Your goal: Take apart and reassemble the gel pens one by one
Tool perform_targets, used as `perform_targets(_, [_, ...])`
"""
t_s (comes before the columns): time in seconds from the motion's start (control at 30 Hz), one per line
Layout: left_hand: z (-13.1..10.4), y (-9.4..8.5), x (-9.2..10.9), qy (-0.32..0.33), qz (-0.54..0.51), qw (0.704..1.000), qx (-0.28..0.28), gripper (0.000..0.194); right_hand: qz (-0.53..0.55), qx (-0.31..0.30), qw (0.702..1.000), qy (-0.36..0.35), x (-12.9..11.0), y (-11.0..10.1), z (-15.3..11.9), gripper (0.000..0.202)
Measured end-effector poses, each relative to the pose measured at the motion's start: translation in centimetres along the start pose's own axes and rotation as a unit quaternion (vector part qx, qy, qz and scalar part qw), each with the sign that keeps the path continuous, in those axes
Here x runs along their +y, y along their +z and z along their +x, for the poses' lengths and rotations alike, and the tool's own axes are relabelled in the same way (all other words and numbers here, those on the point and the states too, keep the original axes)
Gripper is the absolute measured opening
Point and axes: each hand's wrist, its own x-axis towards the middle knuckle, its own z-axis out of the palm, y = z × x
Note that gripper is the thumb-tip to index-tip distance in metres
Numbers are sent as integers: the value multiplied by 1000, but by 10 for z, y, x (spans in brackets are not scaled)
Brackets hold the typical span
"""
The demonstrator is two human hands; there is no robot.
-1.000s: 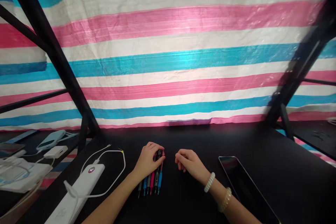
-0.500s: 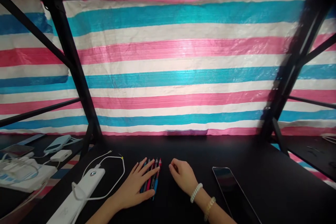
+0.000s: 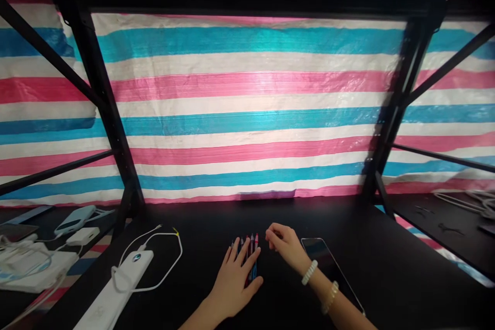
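On the black surface (image 3: 216,216) a small row of coloured pens (image 3: 252,247) lies side by side, tips pointing toward twelve o'clock, near the bottom centre of the view. The left hand (image 3: 234,283) lies flat on top of them, fingers (image 3: 243,252) spread and straight, pressing rather than gripping; nothing is closed in it. The right hand (image 3: 284,242) sits just beside the pens at three o'clock, fingers loosely curled, the fingertips close to the pen tips; whether they pinch one pen or only hover near it cannot be told. A white coil hair tie (image 3: 310,272) and a beaded bracelet (image 3: 330,297) ring that wrist. The pens look light, stiff and smooth, so they would likely roll or scatter under a flat palm; a pinch around the middle of the barrels, or a squeeze of the whole row from both sides, seems the surest hold. Most of their length is hidden under the left hand, so their number and type are hard to make out. A dark phone (image 3: 328,263) lies at four o'clock of the pens, partly covered by the right forearm. At nine o'clock a white power bank (image 3: 116,289) with a looped cable (image 3: 170,247) rests, its lower end cut off by the frame. A striped tarpaulin (image 3: 247,113) hangs behind.
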Motion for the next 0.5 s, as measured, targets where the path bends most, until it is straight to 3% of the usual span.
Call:
perform_targets(0.23, [-2, 6, 4, -6, 4, 1000, 15, 62, 30, 63, 997, 45, 23, -60, -63, 42])
perform_targets(0.4, [-1, -1, 7, -18, 9, 1000, -14, 68, 55, 262, 961, 66, 36, -78, -114, 43])
perform_targets(0.5, [-1, -6, 7, -5, 13, 1000, -24, 73, 23, 343, 936, 69, 38, -78, -141, 38])
